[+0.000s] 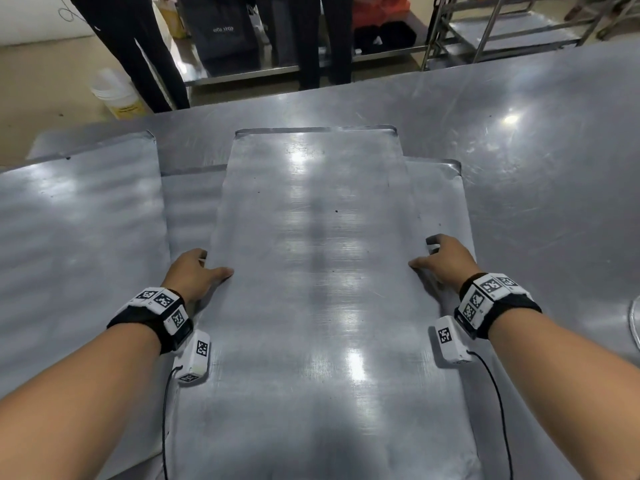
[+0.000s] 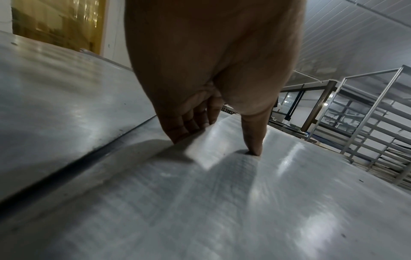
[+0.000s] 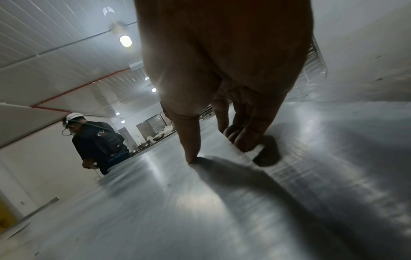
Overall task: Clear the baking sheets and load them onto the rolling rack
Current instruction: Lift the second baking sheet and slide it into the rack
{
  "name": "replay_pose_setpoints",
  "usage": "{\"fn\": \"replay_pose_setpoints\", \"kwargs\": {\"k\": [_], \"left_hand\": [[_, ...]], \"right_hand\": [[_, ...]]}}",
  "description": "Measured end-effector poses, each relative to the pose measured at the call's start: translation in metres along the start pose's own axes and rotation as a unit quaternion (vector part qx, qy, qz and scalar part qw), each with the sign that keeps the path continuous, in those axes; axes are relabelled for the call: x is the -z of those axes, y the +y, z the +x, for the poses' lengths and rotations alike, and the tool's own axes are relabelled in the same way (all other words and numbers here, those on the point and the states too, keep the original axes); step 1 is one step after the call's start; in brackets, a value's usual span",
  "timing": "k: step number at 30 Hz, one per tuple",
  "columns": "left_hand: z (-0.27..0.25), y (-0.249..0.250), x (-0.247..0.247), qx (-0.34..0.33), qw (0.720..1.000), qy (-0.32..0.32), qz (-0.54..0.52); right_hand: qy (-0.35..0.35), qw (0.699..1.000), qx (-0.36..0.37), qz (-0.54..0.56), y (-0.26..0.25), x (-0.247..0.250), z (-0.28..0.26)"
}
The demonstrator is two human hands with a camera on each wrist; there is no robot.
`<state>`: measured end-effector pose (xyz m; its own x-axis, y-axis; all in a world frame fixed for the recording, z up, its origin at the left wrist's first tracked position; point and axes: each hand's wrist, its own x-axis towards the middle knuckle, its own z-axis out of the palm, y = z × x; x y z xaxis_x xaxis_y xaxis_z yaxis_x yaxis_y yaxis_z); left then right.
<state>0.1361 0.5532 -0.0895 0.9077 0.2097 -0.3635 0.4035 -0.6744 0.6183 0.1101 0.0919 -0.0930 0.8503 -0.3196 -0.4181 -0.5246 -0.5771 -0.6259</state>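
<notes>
A bare, shiny baking sheet [image 1: 311,271] lies lengthwise before me on top of a second sheet [image 1: 436,195] turned crosswise. My left hand [image 1: 197,271] grips its left edge, and in the left wrist view this left hand [image 2: 218,140] has the thumb [image 2: 253,140] pressed on top and the fingers curled under the rim. My right hand [image 1: 446,258] grips the right edge the same way. The right wrist view shows that right hand [image 3: 217,149] with its thumb [image 3: 189,146] on the sheet [image 3: 177,202] and its fingers hooked under the edge.
A third sheet [image 1: 79,220] lies at the left on the steel table [image 1: 554,150]. A metal rolling rack [image 2: 367,123] stands beyond the table, seen also as the rack [image 1: 491,29] at the back right. People's legs [image 1: 138,46] and a white bucket [image 1: 117,95] are across the table.
</notes>
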Motion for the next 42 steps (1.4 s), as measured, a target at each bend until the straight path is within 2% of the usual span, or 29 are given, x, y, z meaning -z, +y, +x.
{"fn": "replay_pose_setpoints", "kwargs": {"k": [7, 15, 23, 36, 42], "left_hand": [[-0.008, 0.025, -0.016, -0.028, 0.999, 0.002, 0.029], [-0.011, 0.059, -0.041, -0.049, 0.999, -0.022, 0.007], [-0.009, 0.055, -0.057, -0.048, 0.996, -0.030, 0.061], [-0.015, 0.061, -0.063, -0.059, 0.997, -0.050, 0.021], [-0.018, 0.064, -0.067, -0.070, 0.995, -0.033, 0.061]], "right_hand": [[0.022, 1.000, -0.007, 0.014, 0.024, 0.019, -0.007], [0.048, 0.997, -0.023, 0.049, 0.051, 0.048, -0.018], [0.064, 0.997, -0.018, 0.033, 0.072, 0.047, -0.018], [0.053, 0.996, -0.040, 0.059, 0.095, 0.050, -0.028], [0.064, 0.997, -0.041, 0.027, 0.087, 0.051, -0.036]]}}
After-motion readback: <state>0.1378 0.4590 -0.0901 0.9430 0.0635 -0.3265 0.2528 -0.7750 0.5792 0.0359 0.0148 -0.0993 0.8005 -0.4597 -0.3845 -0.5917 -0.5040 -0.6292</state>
